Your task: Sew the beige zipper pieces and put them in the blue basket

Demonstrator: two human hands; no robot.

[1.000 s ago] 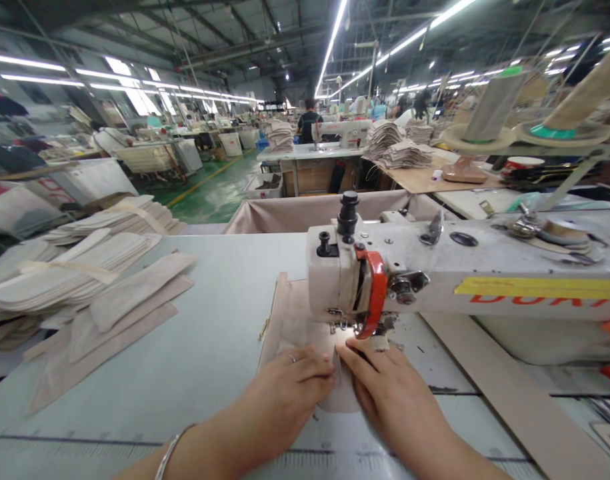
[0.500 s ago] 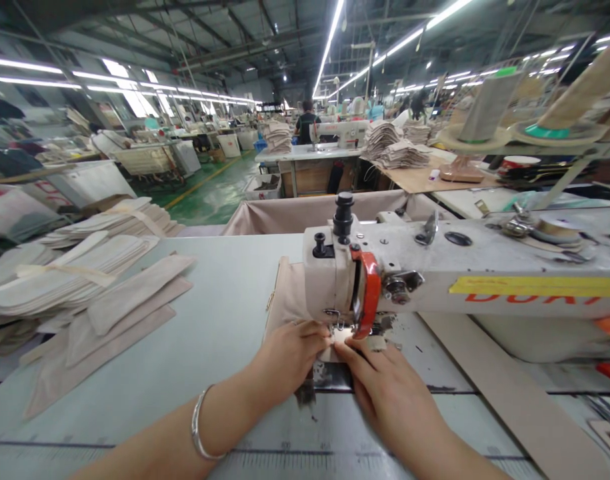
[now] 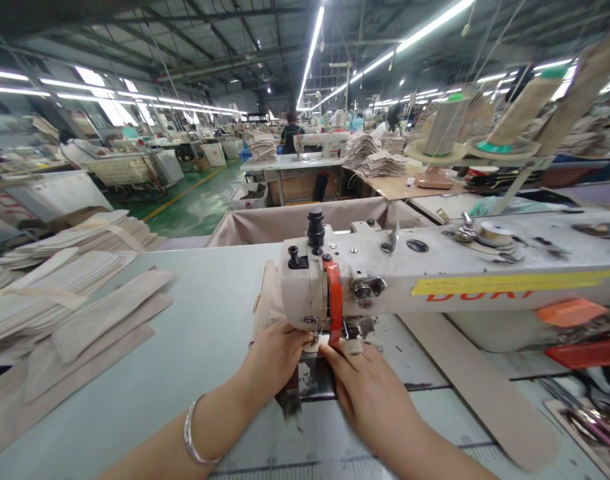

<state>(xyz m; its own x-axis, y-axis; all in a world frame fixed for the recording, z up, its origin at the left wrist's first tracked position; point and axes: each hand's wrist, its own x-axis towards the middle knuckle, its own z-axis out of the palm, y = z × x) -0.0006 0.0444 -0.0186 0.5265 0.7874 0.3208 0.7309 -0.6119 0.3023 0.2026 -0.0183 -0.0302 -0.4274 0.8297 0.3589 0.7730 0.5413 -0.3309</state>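
A white sewing machine (image 3: 435,270) with an orange guard (image 3: 335,300) crosses the table from the right. Beneath its head lies a beige fabric piece (image 3: 269,300), most of it behind the machine. My left hand (image 3: 275,357) is curled at the left of the needle, its fingers pressed on the near end of the fabric. My right hand (image 3: 369,393) reaches to the needle from the right, fingertips pinched on the same fabric end just under the presser foot. A silver bracelet (image 3: 195,443) is on my left wrist.
Stacks of cut beige pieces (image 3: 59,293) cover the left of the table (image 3: 185,360). A long beige strip (image 3: 479,387) lies at the right. Thread cones (image 3: 445,127) stand behind the machine. A fabric bin (image 3: 295,220) sits beyond the table; a person works at a far machine.
The fabric has been fed away under the machine head, and both my hands have followed it forward to the needle. The dark plate in front of the needle now shows.
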